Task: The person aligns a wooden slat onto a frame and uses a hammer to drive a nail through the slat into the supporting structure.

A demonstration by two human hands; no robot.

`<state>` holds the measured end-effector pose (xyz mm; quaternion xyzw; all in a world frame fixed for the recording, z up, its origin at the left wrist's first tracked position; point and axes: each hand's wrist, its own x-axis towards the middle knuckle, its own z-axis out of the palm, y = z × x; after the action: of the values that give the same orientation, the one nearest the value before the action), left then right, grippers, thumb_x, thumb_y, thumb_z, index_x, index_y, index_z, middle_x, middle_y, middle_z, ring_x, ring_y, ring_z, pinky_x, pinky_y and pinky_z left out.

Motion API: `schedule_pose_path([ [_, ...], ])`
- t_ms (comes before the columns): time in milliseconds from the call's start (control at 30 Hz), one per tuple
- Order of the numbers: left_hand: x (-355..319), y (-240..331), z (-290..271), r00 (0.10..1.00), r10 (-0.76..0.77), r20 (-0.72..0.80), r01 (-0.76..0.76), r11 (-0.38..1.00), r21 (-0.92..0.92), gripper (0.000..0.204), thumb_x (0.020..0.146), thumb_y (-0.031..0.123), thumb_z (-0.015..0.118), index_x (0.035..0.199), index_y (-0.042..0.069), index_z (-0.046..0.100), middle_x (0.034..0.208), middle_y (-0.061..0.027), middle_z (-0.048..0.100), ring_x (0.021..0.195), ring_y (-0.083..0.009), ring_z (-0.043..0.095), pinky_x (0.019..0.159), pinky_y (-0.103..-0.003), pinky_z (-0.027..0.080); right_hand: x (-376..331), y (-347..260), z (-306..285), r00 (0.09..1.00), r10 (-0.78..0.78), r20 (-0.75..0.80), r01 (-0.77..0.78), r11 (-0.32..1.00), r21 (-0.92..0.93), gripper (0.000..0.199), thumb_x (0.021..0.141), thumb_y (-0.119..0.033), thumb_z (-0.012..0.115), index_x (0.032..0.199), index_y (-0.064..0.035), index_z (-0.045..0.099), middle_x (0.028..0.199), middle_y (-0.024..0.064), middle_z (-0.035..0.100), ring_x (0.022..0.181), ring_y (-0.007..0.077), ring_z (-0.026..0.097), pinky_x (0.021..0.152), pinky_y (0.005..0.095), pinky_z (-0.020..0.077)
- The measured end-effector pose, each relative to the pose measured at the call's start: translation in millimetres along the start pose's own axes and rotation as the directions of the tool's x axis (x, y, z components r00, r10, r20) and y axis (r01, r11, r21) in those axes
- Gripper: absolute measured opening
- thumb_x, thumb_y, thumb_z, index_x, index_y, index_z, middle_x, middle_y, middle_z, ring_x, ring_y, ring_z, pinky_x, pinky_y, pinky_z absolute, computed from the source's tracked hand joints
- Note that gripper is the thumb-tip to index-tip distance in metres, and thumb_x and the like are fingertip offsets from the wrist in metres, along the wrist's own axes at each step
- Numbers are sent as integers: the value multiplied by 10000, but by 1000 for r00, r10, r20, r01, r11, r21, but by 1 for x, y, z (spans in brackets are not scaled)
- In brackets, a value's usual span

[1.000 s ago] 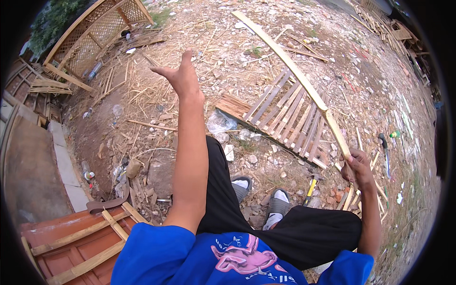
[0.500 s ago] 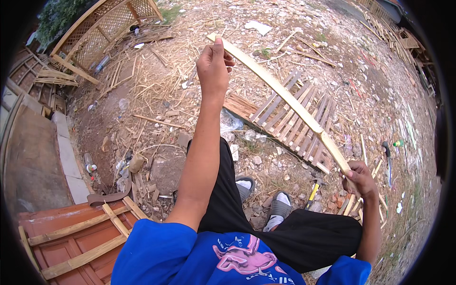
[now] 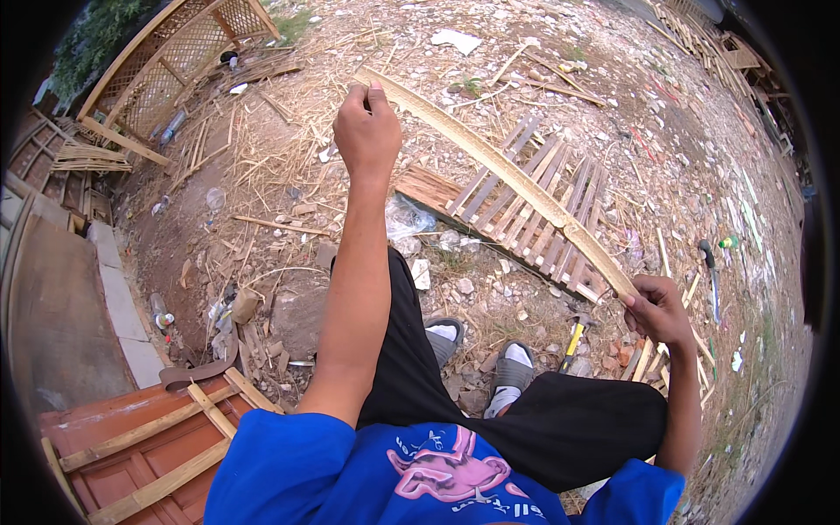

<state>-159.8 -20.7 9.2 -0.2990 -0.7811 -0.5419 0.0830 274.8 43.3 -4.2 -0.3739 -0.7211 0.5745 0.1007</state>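
A long pale bamboo strip (image 3: 542, 203) is held up in front of me, slanting from upper left down to the right. It bows slightly, and a node crosses it nearer its right end. My left hand (image 3: 366, 136) is closed on the far upper end, thumb along the edge. My right hand (image 3: 658, 308) pinches the lower end between thumb and fingers. The strip's rough, yellowish inner face shows. Beneath it on the ground lies a slatted wooden panel (image 3: 516, 229), partly covered by the strip in this view.
A hammer (image 3: 573, 344) with a yellow handle lies near my feet. Farther right is a black-handled tool (image 3: 706, 254) with a bluish blade. At lower left lies a reddish-brown door (image 3: 144, 446) with wooden strips across it. A lattice fence (image 3: 192, 66) stands at far left; rubble covers the ground.
The bamboo strip has been turned about its length, from its smooth pale face to its rough inner face. Both hands have turned with it and shifted slightly; both still grip the ends.
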Motion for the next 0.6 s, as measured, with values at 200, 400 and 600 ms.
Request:
schedule_pose_path([
  [200, 2, -3, 0, 994, 36, -101, -50, 990, -135, 314, 987, 232, 513, 801, -14, 573, 640, -124, 600, 580, -269, 572, 596, -410, 429, 4, -12, 11, 995, -101, -2, 100, 988, -120, 217, 945, -202, 644, 943, 12, 678, 587, -12, 552, 505, 29, 473, 448, 217, 357],
  [400, -7, 6, 5, 999, 25, -40, -37, 948, -317, 371, 993, 339, 546, 1005, -29, 594, 886, -127, 660, 718, -214, 649, 683, -377, 517, 19, 1, 9, 944, -81, -320, 84, 996, -4, 340, 981, -271, 605, 1131, 33, 616, 559, -7, 539, 450, 41, 436, 420, 215, 321],
  [600, -12, 0, 14, 981, 192, 32, -194, 979, 66, 621, 956, 503, 552, 1324, 3, 537, 1126, -208, 644, 1082, -296, 608, 924, -387, 475, 28, -4, 18, 949, -94, -300, 87, 996, -36, 304, 974, -248, 616, 1110, 23, 590, 580, 1, 566, 445, 40, 447, 418, 210, 322],
])
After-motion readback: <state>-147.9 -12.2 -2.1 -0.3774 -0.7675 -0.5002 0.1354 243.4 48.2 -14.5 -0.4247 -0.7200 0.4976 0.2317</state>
